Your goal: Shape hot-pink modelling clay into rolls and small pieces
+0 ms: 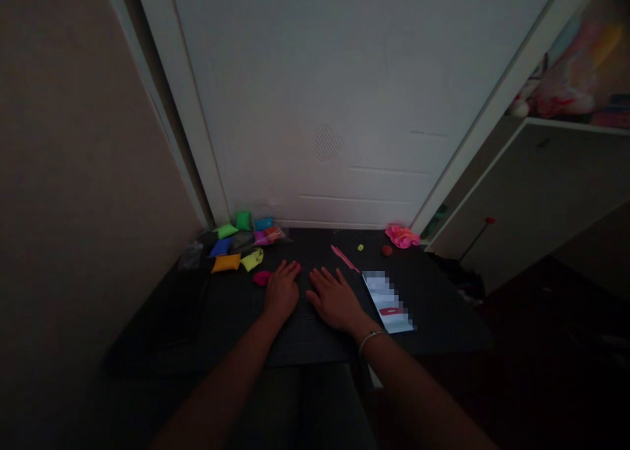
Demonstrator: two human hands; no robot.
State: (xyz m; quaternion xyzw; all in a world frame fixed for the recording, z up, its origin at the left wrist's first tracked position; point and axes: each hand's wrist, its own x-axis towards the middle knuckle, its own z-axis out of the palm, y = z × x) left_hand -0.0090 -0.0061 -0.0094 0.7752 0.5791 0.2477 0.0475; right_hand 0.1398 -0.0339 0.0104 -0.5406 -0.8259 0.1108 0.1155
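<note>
My left hand lies palm down on the dark table, its fingers stretched forward. Bright pink-red clay shows at its left side, and a bit of the same colour peeks out by the fingertips. Whether these are one piece under the hand is hidden. Flat on the table to the right rests my right hand, fingers extended and slightly apart, with no object visible in it. A bracelet circles that wrist. Beside it are thin pink tools and a pale sheet or booklet.
Several coloured packets, among them an orange one and a green one, lie at the back left. A yellow bit, a reddish-brown ball and a pink cluster sit back right. A white panel rises behind the table.
</note>
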